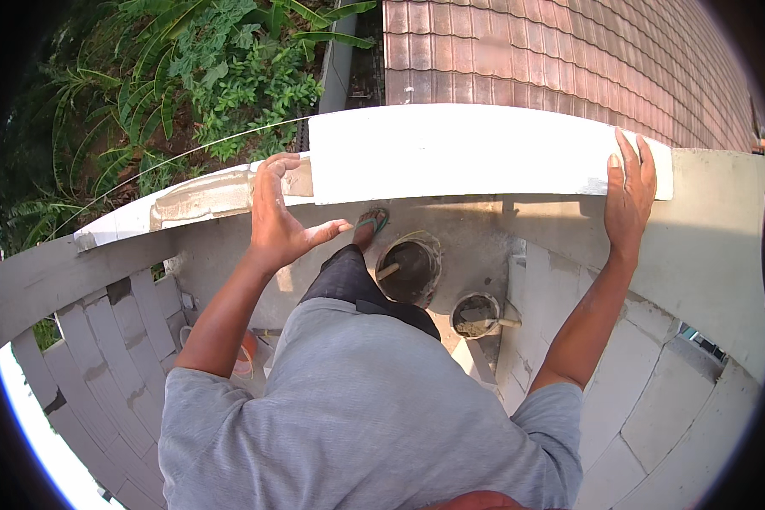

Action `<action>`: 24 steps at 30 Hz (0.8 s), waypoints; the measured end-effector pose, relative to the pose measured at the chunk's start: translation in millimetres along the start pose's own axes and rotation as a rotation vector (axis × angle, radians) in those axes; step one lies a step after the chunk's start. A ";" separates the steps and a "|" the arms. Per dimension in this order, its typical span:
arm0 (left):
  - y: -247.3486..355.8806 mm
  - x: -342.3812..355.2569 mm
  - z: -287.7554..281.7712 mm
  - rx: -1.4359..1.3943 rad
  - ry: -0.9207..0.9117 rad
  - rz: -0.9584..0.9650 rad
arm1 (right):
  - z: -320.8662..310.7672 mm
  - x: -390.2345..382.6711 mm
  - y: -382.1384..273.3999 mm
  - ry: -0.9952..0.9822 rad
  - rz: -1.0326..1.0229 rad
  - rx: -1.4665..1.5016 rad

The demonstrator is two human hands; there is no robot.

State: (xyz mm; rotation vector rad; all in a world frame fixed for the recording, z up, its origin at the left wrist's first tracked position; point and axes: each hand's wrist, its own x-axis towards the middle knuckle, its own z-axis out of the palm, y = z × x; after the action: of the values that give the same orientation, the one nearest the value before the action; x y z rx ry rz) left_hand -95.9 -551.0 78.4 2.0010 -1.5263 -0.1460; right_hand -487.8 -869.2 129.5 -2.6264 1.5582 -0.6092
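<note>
A long white wall block lies on top of the low wall in front of me. At its left end, my left hand is open, thumb spread from the fingers. Its fingertips are at the wall top beside the block's end; whether they touch it I cannot tell. My right hand rests with outstretched fingers on the block's right end. Left of the block, grey-brown mortar is spread over a white course.
A thin string runs along the wall's outer edge. By my feet stand a large dark bucket and a smaller bucket of mortar, each with a handle sticking out. Block walls rise on both sides; beyond lie plants and a tiled roof.
</note>
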 end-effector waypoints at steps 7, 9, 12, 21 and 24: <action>-27.0 48.8 25.1 -0.255 -0.324 0.167 | -6.3 5.9 -5.8 0.072 -0.025 0.054; -36.7 47.5 35.5 -0.313 -0.368 0.173 | -10.5 7.5 -2.4 0.082 0.036 0.147; -37.3 48.2 44.6 -0.463 -0.406 0.102 | -17.2 8.0 -2.7 0.144 0.108 0.245; -36.4 50.0 47.8 -0.503 -0.384 0.040 | -5.3 20.3 35.9 0.128 0.467 0.163; -36.8 51.2 47.4 -0.529 -0.368 0.034 | -2.8 9.7 44.3 0.050 0.460 0.036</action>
State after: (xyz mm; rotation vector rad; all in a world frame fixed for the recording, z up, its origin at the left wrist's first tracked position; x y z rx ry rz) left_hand -68.9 -610.8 34.6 1.5756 -1.5312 -0.8507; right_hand -521.8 -899.0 125.4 -2.1229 2.0449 -0.6565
